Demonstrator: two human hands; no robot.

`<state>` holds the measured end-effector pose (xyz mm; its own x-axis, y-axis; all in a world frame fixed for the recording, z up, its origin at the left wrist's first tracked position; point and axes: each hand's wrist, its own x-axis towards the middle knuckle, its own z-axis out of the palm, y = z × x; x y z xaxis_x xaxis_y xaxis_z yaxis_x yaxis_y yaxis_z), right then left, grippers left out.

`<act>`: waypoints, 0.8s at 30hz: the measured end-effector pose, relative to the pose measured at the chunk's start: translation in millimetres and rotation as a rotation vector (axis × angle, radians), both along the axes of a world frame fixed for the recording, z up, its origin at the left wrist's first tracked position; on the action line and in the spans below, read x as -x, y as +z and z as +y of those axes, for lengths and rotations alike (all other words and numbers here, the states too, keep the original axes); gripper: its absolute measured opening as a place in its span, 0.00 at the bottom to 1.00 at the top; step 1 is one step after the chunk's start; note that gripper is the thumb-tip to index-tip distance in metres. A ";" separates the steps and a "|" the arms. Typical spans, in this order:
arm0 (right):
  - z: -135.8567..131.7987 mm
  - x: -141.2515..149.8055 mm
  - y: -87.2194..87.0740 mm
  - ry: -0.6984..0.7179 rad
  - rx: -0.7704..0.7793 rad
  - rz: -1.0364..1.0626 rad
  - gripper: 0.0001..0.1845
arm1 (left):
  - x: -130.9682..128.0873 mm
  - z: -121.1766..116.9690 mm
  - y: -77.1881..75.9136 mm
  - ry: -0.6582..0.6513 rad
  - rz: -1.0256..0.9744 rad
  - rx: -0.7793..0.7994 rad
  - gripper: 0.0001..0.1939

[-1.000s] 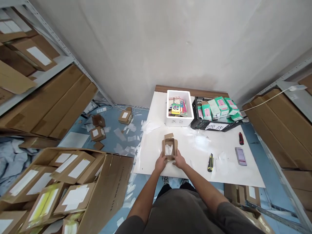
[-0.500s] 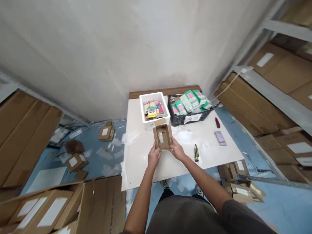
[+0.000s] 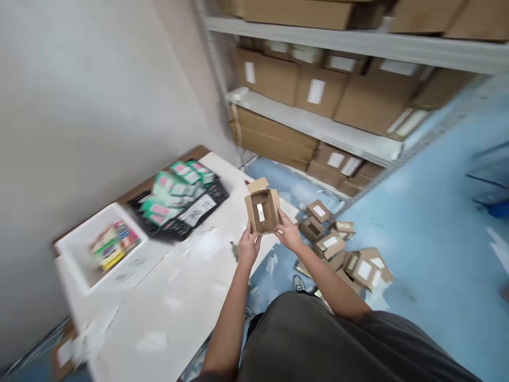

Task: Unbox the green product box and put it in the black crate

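Both my hands hold up a small open brown cardboard box (image 3: 262, 210) with its top flaps raised and a white slip showing inside. My left hand (image 3: 248, 245) grips its lower left side, fingers closed on the wall. My right hand (image 3: 289, 234) grips the lower right side the same way. The box hangs in the air past the right edge of the white table (image 3: 159, 307), above the blue floor.
On the table stand a white bin (image 3: 79, 260) of colourful packets and a black crate (image 3: 178, 220) of green and pink packets. Several small labelled cardboard boxes (image 3: 342, 249) lie on the floor to the right. Metal shelves (image 3: 318, 124) with large cartons fill the back right.
The view has swung sharply to the right, with blur. The box stays in both hands and has come off the table out over the floor, toward the pile of small boxes.
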<state>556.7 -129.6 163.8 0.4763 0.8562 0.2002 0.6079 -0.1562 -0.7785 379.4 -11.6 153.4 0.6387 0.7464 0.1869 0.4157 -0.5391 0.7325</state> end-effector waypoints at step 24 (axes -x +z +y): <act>-323.3 -188.1 -70.5 -0.894 0.241 -0.170 0.26 | -281.8 -194.8 -17.1 -0.741 0.187 -0.245 0.30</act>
<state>744.8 -452.9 93.3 0.9576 0.2149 0.1921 0.2873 -0.7651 -0.5762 661.2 -206.4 136.3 0.9890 0.0678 0.1315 -0.0091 -0.8593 0.5113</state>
